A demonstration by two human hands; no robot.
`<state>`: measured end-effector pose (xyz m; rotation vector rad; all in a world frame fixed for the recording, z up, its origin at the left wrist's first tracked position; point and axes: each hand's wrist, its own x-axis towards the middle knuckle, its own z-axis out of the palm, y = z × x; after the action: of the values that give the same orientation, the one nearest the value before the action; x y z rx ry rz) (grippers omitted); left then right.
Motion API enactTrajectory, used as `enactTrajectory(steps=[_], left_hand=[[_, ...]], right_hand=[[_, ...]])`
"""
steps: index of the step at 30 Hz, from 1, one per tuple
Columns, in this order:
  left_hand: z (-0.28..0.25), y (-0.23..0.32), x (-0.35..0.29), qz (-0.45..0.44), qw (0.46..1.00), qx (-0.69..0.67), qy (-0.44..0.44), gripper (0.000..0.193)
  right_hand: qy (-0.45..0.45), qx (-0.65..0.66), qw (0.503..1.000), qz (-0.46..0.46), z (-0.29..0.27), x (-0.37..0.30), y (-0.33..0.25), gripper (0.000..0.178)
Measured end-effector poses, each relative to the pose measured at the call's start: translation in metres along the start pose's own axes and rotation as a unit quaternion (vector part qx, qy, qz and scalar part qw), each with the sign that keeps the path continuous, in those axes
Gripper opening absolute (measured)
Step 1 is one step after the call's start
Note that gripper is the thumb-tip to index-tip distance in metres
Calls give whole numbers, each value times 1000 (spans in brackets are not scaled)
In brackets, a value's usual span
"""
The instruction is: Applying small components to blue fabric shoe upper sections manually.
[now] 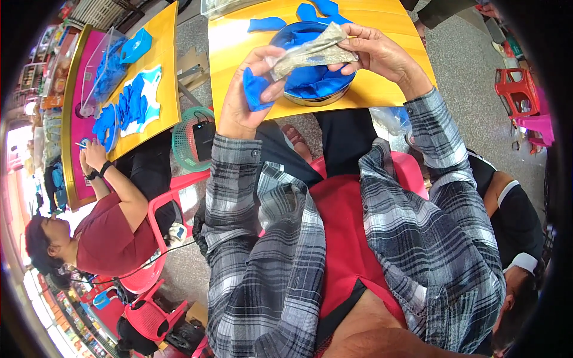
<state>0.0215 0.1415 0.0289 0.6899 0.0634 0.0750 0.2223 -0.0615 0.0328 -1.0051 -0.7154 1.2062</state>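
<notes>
Pale strip [316, 51]: we are judging that a light, even hold at both ends is serving best (the material is looking crinkled), with pull staying gentle.
Left hand [237, 106]: we are curling its slightly parted fingers around a blue piece [255, 89], while the upper fingers are meeting the strip's left end.
Right hand [385, 55]: we are pinching the strip's right end, thumb and fingers nearly together.
Bowl [315, 102]: we are holding the strip above it; blue pieces [313, 85] are lying inside.
Yellow table [222, 67]: we are noting it supporting the bowl.
</notes>
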Motion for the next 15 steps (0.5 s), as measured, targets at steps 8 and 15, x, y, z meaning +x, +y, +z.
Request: enactTrajectory(steps=[8,15], left_hand=[[17,0,3,16,988,111,106,19],[48,-17,12,132,941,292,106,20]], right_hand=[[74,-26,997,7,2,0,-2,24],[186,5,971,-150,21,21,1,35]])
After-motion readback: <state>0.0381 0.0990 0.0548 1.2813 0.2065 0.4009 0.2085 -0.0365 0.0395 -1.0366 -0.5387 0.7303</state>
